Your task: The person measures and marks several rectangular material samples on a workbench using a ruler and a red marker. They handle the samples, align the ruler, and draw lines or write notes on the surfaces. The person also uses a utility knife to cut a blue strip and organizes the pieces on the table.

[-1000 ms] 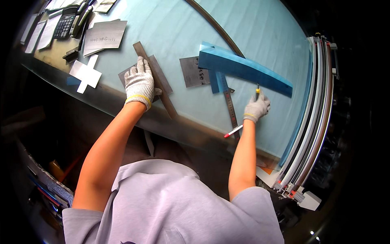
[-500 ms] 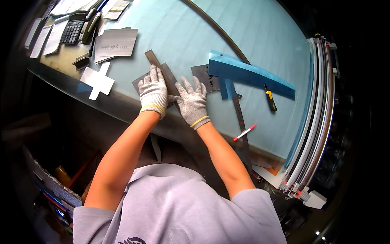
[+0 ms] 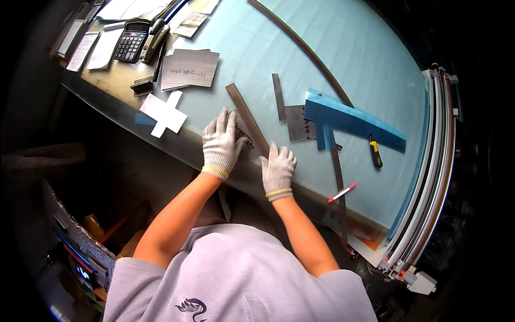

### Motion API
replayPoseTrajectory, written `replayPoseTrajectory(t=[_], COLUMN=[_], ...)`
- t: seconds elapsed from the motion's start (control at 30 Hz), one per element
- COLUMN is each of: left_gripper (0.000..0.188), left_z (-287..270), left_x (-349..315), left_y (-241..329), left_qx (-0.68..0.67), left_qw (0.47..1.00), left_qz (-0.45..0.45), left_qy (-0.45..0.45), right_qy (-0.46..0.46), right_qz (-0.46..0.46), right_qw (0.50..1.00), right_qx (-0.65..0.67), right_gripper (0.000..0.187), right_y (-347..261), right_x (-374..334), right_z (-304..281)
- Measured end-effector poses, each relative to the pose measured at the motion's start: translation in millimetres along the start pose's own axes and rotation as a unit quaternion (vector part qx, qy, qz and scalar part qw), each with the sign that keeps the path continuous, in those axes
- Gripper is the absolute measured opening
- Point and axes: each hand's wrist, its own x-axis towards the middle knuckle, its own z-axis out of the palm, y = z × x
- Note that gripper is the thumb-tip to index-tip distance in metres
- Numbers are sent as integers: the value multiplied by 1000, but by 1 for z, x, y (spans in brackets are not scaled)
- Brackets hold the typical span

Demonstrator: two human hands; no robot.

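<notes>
Both my hands wear pale knit gloves with yellow cuff bands. My left hand lies with fingers stretched out over a small grey plate with dark handwriting, partly hidden beneath it. Along this plate's right side slants a brownish flat metal strip. The strip's near end is between the thumb and fingers of my right hand. A shorter grey strip lies farther back, beside another marked grey plate that touches a blue film-covered piece.
A yellow-black utility knife, a red-white pen and a dark steel ruler lie at right. Stacked grey plates, a white cross-shaped piece, a calculator and a stapler sit at left. Long rails border the right edge.
My hands have moved apart, the right one nearer to me. The plate's handwriting is now uncovered, and the short grey strip lies separately farther back. The whole view has shifted.
</notes>
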Motion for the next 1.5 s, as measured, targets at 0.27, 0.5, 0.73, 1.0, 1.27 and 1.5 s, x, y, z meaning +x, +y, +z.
replayPoseTrajectory(t=[0.27, 0.5, 0.73, 1.0, 1.27, 1.5], left_gripper=[83, 39, 38, 29, 20, 19], left_z=[-14, -81, -47, -54, -96, -127], left_x=[-20, -53, -130, -116, -118, -86], left_y=[-29, -69, -101, -71, -108, -143], left_qx=[-22, -75, -351, -561, -526, -478], left_qw=[994, 996, 800, 627, 711, 765], left_qz=[78, -38, -462, -515, -465, -432], left_qy=[-77, 32, -155, -165, -48, 2], right_qy=[69, 290, 274, -18, 89, -52], right_qz=[44, 190, 59, -185, -249, -322], right_qw=[946, 926, 959, 963, 947, 945], right_qx=[313, 153, 36, 194, 184, 8], right_gripper=[25, 26, 31, 45, 52, 55], right_y=[31, 239, 156, -53, -86, -144], right_x=[10, -22, 11, 9, 144, 237], right_z=[-23, -35, -43, 0, -9, -1])
